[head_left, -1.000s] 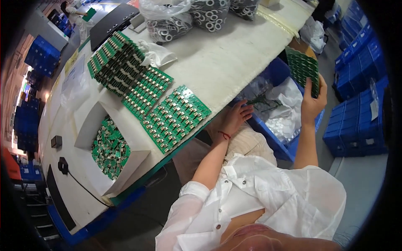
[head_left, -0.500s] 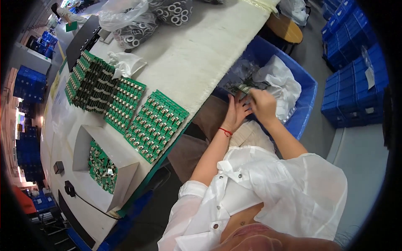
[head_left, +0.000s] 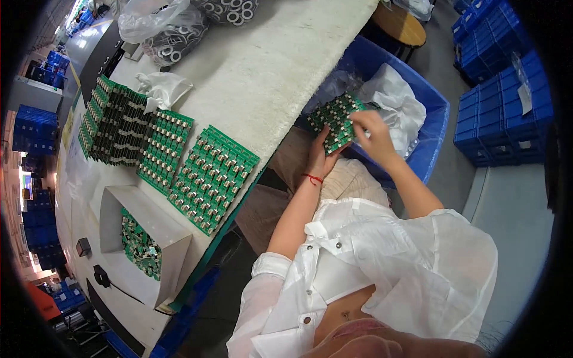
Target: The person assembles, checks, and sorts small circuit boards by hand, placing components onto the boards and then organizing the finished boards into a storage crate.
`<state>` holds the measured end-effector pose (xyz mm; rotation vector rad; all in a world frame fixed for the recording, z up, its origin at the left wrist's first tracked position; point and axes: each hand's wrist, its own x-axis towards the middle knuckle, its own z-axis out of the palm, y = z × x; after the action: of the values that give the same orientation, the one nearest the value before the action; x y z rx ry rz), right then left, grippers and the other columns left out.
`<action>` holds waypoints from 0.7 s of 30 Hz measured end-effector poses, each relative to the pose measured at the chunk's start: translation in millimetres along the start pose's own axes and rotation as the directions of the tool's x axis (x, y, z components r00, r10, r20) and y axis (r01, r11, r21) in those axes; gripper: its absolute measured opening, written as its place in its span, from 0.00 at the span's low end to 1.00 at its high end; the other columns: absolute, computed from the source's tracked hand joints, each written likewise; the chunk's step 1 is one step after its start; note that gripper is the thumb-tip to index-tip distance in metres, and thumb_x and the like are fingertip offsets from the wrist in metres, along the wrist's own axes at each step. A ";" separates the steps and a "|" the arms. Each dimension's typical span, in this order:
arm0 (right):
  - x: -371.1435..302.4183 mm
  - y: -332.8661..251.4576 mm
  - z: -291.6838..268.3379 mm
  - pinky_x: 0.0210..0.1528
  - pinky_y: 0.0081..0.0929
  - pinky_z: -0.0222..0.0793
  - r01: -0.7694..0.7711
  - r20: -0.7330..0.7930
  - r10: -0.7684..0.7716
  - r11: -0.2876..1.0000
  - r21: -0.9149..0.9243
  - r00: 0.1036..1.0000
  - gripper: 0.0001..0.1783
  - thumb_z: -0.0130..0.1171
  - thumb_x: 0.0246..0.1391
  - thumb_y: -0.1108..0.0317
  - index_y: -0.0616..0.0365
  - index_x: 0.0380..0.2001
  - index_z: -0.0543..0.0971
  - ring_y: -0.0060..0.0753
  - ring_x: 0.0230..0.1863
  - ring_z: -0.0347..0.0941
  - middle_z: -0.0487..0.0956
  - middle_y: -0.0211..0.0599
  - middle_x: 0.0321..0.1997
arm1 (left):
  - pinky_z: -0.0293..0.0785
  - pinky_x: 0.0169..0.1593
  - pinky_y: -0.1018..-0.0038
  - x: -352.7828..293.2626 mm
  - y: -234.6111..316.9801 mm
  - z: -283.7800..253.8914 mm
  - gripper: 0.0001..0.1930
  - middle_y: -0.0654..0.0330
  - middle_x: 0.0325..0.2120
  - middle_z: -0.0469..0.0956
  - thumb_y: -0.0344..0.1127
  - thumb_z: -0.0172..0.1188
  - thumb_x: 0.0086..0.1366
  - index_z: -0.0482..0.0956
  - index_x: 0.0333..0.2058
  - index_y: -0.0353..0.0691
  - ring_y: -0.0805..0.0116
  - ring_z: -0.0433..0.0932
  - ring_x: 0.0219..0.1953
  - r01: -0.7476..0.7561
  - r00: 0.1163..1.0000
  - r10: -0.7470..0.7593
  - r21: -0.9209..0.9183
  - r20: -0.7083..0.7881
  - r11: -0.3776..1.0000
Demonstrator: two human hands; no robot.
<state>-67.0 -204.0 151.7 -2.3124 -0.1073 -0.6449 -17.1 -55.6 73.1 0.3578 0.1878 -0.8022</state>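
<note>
Scanning from the white workbench (head_left: 280, 77) down, I see green circuit-board panels (head_left: 213, 177) laid flat in a row on it, and a blue bin (head_left: 431, 128) lined with white plastic just beside its edge. Over that bin both hands hold one green circuit-board panel (head_left: 335, 121): my left hand (head_left: 322, 156) cups its lower edge from beneath, my right hand (head_left: 370, 128) pinches the right edge, fingers closed on it. I judge the panel light, stiff and thin, with small fragile components on its face, so it is best gripped by the bare edges.
</note>
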 end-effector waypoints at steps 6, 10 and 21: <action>21.7 35.0 -20.2 0.40 0.25 0.70 -0.280 -0.164 0.272 0.960 -0.021 0.948 0.13 0.57 0.54 0.73 0.59 0.43 0.78 0.29 0.37 0.74 0.79 0.37 0.40 | 0.74 0.52 0.60 -1.2 2.3 -4.7 0.24 0.51 0.49 0.74 0.41 0.59 0.63 0.68 0.54 0.34 0.56 0.75 0.50 0.046 0.999 -0.045 0.035 -0.031 0.998; 20.7 50.6 -18.8 0.35 0.20 0.69 -0.495 -0.038 0.552 0.773 0.397 0.833 0.13 0.57 0.57 0.68 0.63 0.44 0.77 0.21 0.33 0.72 0.79 0.33 0.37 | 0.74 0.53 0.59 3.8 0.3 -18.0 0.24 0.51 0.49 0.74 0.40 0.60 0.62 0.69 0.53 0.33 0.56 0.75 0.50 0.088 0.996 -0.087 0.030 -0.011 0.996; 19.5 43.8 -21.0 0.40 0.18 0.67 -0.622 0.155 0.642 0.609 0.491 0.751 0.15 0.57 0.57 0.66 0.62 0.46 0.76 0.19 0.37 0.72 0.77 0.30 0.38 | 0.74 0.52 0.61 -3.5 4.7 -1.1 0.21 0.51 0.48 0.75 0.40 0.57 0.65 0.70 0.51 0.32 0.58 0.76 0.49 0.084 0.996 -0.083 0.051 -0.028 0.995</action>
<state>-47.7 -252.2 146.5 -1.6314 0.4968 -0.2330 -16.1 -49.9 74.3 0.4120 0.2075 -0.8863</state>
